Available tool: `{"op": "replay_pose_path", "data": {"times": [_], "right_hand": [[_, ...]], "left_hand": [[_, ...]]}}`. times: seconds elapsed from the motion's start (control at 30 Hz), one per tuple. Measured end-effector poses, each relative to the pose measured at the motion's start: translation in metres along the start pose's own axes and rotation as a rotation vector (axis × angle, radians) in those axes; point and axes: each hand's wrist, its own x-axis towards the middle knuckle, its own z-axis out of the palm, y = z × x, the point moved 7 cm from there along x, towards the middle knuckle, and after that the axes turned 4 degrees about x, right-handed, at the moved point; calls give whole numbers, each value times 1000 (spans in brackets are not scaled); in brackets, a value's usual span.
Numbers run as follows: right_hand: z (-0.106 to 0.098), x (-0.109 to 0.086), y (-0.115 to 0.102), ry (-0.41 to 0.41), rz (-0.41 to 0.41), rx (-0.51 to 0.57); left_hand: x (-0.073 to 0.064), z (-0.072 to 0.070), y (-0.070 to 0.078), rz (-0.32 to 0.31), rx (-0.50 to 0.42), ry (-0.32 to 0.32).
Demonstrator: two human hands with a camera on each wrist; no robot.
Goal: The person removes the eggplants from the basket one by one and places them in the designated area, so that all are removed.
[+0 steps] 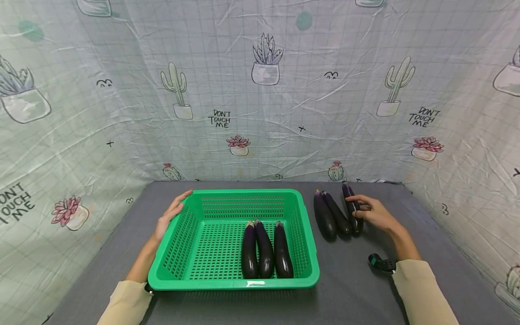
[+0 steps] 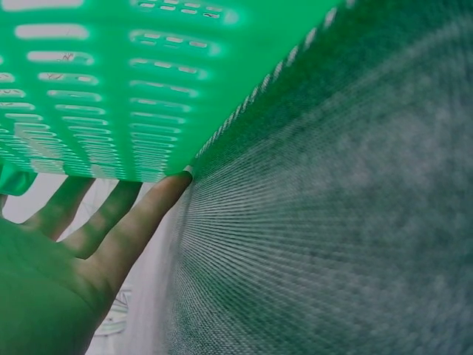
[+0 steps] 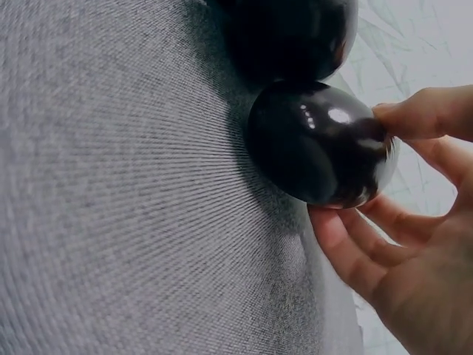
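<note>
A green plastic basket (image 1: 233,284) stands on the table, and three dark eggplants (image 1: 266,257) lie side by side in its right half. My left hand (image 1: 164,222) rests along the basket's left rim. Its fingers (image 2: 122,237) look fairly straight against the perforated outer wall in the left wrist view. Right of the basket, my right hand (image 1: 378,215) pinches the rightmost eggplant (image 3: 318,148) between thumb and fingers, across its body. That eggplant appears to lie on the table. Just left of it, two other eggplants (image 1: 325,216) lie close together.
Grey cloth covers the table (image 1: 345,289). A patterned curtain (image 1: 300,104) with printed cacti hangs behind the table and along both sides. A black strap with a small device (image 1: 382,262) is at the right wrist.
</note>
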Motion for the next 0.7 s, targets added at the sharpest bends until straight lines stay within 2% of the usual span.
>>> {"op": "replay_pose_path", "data": {"times": [0.47, 0.7], "right_hand": [[5, 1, 0, -21, 10, -9], [9, 1, -1, -39, 26, -17]], "left_hand": [[1, -3, -1, -12, 148, 54], [1, -2, 0, -2, 115, 39]]}}
